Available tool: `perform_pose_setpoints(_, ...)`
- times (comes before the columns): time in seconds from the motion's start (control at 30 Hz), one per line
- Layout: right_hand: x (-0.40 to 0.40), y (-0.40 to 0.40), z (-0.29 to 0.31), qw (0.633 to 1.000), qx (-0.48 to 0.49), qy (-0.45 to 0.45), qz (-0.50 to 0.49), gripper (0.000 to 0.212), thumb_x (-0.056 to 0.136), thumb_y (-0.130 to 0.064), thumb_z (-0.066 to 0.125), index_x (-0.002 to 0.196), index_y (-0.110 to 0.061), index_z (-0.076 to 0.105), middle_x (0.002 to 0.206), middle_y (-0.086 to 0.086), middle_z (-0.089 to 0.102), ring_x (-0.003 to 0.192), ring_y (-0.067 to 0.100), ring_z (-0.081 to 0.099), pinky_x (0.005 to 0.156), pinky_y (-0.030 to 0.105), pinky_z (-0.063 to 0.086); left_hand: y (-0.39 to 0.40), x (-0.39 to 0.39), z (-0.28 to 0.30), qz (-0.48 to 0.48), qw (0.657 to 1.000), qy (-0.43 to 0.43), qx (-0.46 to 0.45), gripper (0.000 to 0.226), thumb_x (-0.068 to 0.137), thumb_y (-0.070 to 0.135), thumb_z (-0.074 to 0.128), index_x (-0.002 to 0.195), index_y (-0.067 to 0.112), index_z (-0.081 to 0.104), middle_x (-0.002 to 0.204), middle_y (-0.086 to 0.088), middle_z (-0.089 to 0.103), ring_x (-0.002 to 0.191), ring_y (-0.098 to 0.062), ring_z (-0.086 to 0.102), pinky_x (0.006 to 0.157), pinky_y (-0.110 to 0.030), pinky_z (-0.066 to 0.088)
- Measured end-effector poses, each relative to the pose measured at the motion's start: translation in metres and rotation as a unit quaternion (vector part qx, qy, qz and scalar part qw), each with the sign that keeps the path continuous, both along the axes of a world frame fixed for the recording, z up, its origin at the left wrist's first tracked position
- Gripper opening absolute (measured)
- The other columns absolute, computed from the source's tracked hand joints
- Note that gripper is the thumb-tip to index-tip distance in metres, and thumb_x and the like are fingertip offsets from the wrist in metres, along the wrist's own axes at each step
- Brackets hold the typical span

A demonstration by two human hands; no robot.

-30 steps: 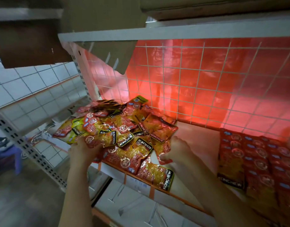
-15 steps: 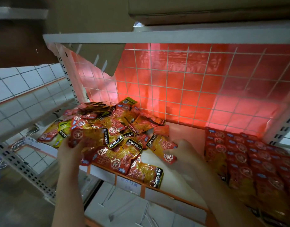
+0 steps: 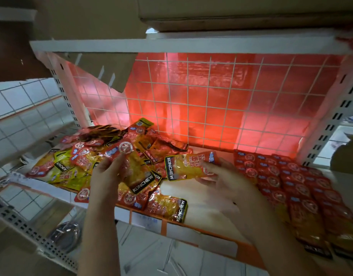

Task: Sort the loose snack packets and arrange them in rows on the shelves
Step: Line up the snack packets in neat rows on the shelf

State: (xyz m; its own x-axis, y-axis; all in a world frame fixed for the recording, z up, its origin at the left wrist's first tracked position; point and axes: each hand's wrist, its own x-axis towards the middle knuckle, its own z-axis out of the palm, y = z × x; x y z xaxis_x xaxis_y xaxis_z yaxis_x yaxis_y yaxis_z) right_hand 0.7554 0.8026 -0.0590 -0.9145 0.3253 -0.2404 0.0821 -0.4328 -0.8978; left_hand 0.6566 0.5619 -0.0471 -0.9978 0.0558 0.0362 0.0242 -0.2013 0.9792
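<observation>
Left hand (image 3: 109, 172) and right hand (image 3: 227, 180) each hold a packet (image 3: 188, 166), lifted from the pile (image 3: 76, 162) mid-frame. Sorting step; placement beside the rows (image 3: 287, 176) at right is judged next.

One packet (image 3: 138, 172) has been lifted off the pile by the left hand (image 3: 109, 176), another packet (image 3: 191, 166) raised by the right hand (image 3: 225, 182).

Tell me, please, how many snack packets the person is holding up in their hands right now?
2. The left hand grips one packet above the loose pile; the right hand holds another packet sideways over the bare shelf. Further packets could be hidden behind these.
</observation>
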Motion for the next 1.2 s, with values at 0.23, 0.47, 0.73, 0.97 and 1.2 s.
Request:
perform_pose_setpoints(0.23,0.031,0.010,-0.006,0.967,-0.217,0.017,-0.136,0.011,0.088,0.005,0.055,0.083,-0.004,0.060,0.061,0.006,0.070,0.054,0.014,0.069,0.049,0.027,0.057,0.055,0.021,-0.004,-0.114,0.993,-0.028,-0.001,0.023,0.092,0.018,0.058,0.069,0.015,0.054,0.050,0.011,0.051,0.046,-0.003,0.047,0.047,-0.015,0.041)
perform_pose_setpoints(0.47,0.084,0.048,-0.007,0.960,-0.149,0.035,-0.233,0.021,0.087,0.012,0.050,0.082,-0.006,0.060,0.061,0.002,0.071,0.055,0.009,0.069,0.049,0.022,0.055,0.112,0.040,-0.012,-0.210,0.974,-0.077,-0.015,0.013,0.093,0.021,0.057,0.089,0.015,0.068,0.081,0.000,0.066,0.076,-0.012,0.061,0.068,-0.025,0.050)
perform_pose_setpoints(0.73,0.150,0.091,-0.006,0.955,-0.003,0.013,-0.297,0.025,0.085,0.010,0.054,0.087,-0.011,0.067,0.071,-0.002,0.074,0.065,0.011,0.070,0.053,0.024,0.057,0.182,0.066,-0.026,-0.327,0.937,-0.085,-0.092,0.006,0.089,0.011,0.062,0.085,0.014,0.065,0.070,0.001,0.068,0.054,-0.006,0.065,0.047,-0.018,0.050)
perform_pose_setpoints(0.97,0.174,0.092,-0.015,0.957,0.143,-0.050,-0.248,0.031,0.078,0.008,0.061,0.107,-0.006,0.065,0.099,0.009,0.070,0.090,0.025,0.067,0.073,0.037,0.057,0.212,0.074,-0.039,-0.344,0.915,-0.006,-0.211,0.016,0.083,0.021,0.071,0.095,0.014,0.064,0.093,-0.010,0.068,0.087,-0.027,0.067,0.084,-0.045,0.056)
perform_pose_setpoints(1.2,0.180,0.092,-0.024,0.956,0.180,-0.087,-0.213,0.028,0.075,0.000,0.070,0.099,-0.015,0.070,0.101,0.005,0.073,0.097,0.025,0.068,0.086,0.042,0.053,0.213,0.080,-0.054,-0.331,0.893,0.069,-0.296,0.026,0.081,0.030,0.073,0.102,0.025,0.059,0.095,-0.006,0.068,0.085,-0.023,0.067,0.078,-0.044,0.056)
